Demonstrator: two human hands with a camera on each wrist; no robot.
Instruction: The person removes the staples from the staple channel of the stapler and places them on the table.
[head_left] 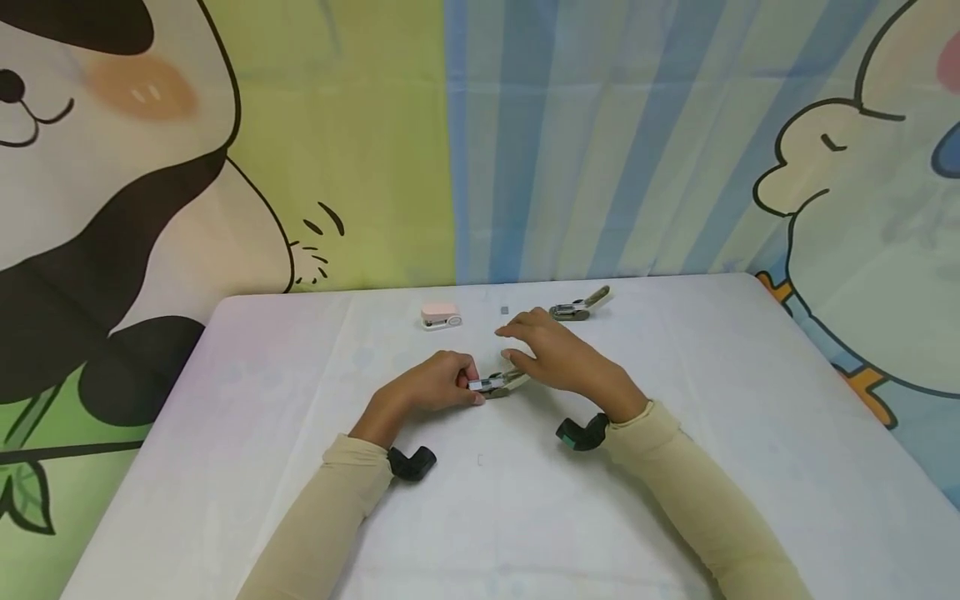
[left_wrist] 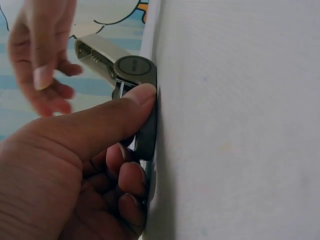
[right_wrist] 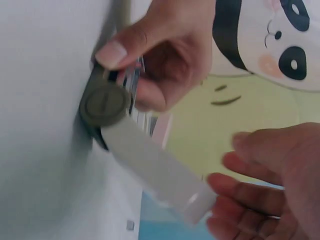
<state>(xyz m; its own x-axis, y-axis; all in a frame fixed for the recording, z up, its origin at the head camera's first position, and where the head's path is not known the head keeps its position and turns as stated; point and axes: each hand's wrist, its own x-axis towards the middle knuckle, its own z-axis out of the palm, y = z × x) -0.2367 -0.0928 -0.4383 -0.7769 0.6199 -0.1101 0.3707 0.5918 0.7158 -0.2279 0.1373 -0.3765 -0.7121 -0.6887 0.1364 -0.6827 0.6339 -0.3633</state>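
Bright cartoon fabric [head_left: 570, 150] hangs behind your hands, with a panda [head_left: 75, 208] on your left-hand side, blue stripes in the middle and a pale figure [head_left: 885, 275] on your right-hand side. Under your hands is a table [head_left: 225, 475] covered with white cloth.

Your left hand [head_left: 438, 383] grips an olive-grey stapler [head_left: 497, 384] low against the cloth, thumb on one side and bent fingers on the other. It lies between your two hands, spread open; its pale top arm [right_wrist: 157, 167] tilts up and away from your left hand, toward your right.

Your right hand [head_left: 551, 354] hovers over that raised arm, holding nothing — fingers loosely spread, thumb apart, fingertips near the arm's end.

Beyond your left hand sits a small pink and white stapler [head_left: 440, 315]. Just past your right fingertips lies a little grey block [head_left: 504, 310], too small to make out clearly. Beyond your right hand rests a second olive-grey stapler [head_left: 573, 310], also opened out. Nearer to you than both hands — roughly between your wrists — is a tiny bracket-shaped piece [head_left: 480, 459]. Beige sleeves [head_left: 697, 500] cover both your forearms, and each wrist carries a black device [head_left: 412, 464].
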